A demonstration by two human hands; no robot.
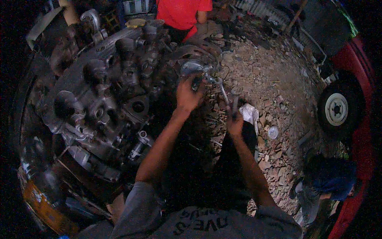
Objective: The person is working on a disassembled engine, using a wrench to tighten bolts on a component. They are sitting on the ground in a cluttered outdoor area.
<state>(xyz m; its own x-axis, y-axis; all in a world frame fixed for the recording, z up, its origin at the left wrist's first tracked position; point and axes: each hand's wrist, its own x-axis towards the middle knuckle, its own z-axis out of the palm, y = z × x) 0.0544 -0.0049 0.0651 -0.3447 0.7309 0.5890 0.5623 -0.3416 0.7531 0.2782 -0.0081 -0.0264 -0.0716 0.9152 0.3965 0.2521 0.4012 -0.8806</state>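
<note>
My left hand [188, 94] is closed around the near side of a round, silvery metal engine part [193, 66] with a small fitting on its right. Its fingertips are partly hidden and dim. In my right hand [235, 120] is a wrench [225, 94], pointing up and left. The wrench's far end is at the fitting on the metal part; whether it grips a nut there I cannot make out. Behind the round part lies a larger, rusty, curved metal piece [211, 49].
A large greasy engine [99, 91] fills the left side. Broken stones and rubble [274, 159] cover the ground, with a crumpled white cloth or bag [249, 113] and a round clear lid [273, 132]. A person in red [179, 14] is ahead. A red vehicle's wheel [336, 109] stands right.
</note>
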